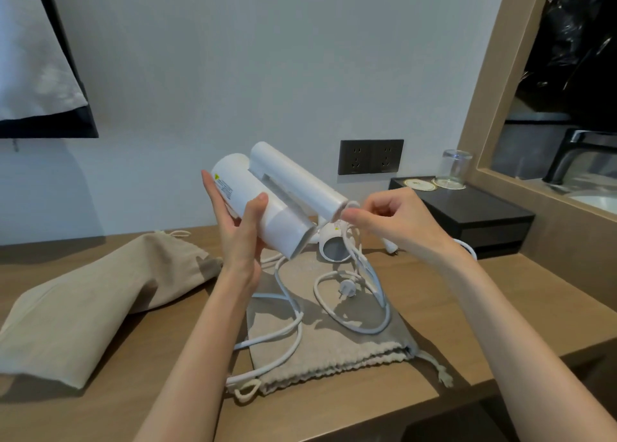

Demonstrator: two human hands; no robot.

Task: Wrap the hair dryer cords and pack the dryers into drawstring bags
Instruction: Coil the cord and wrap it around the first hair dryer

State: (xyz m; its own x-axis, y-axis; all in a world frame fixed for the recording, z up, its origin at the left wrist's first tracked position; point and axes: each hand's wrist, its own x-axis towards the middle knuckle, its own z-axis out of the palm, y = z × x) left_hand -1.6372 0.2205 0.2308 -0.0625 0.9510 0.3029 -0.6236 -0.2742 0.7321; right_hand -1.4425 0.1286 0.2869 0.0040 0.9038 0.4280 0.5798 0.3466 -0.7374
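Observation:
My left hand [238, 228] grips the barrel of a white folded hair dryer [267, 201], held above the wooden counter. My right hand [390, 221] pinches the white cord [364, 268] where it leaves the end of the dryer's handle. The cord hangs down in loose loops, and its plug [345, 289] lies on a flat beige drawstring bag [334, 351]. A second white hair dryer [334, 246] lies on the counter behind the first one. A second beige drawstring bag [86, 301], looking filled, lies at the left.
The wooden counter [467, 311] has its front edge near me. A black box [474, 218] with coasters and an upturned glass [454, 167] stands at the back right. A dark double wall socket [370, 156] is behind it. A wooden-framed opening shows a sink tap at the right.

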